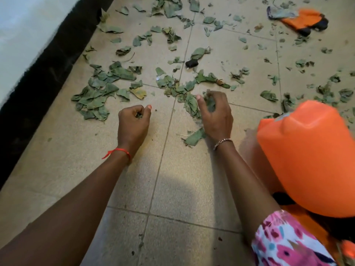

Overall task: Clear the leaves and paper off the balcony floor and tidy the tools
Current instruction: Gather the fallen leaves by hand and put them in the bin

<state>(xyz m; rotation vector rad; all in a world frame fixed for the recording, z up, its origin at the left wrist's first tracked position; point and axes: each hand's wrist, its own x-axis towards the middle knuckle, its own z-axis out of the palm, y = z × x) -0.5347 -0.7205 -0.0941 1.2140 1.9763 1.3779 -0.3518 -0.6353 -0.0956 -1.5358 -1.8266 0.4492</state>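
the right hand (215, 114) is curled down over a bunch of the leaves (99, 96), thumb and fingers closed round a crumpled green wad. the left hand (133, 120) is balled into a fist beside it, with a few green scraps pinched between thumb and fingers. the leaves are dull grey-green, dry, curled and torn, with one yellowed leaf (138, 93) among them. they lie thick just beyond both hands and thin out farther off across the beige floor tiles (172, 189). one flat leaf (195, 138) lies just beside the right wrist. beyond the right hand sits a small black lump (191, 63), and well past that an orange and grey glove (305, 20). an orange plastic container (307, 160) stands just right of the right forearm.
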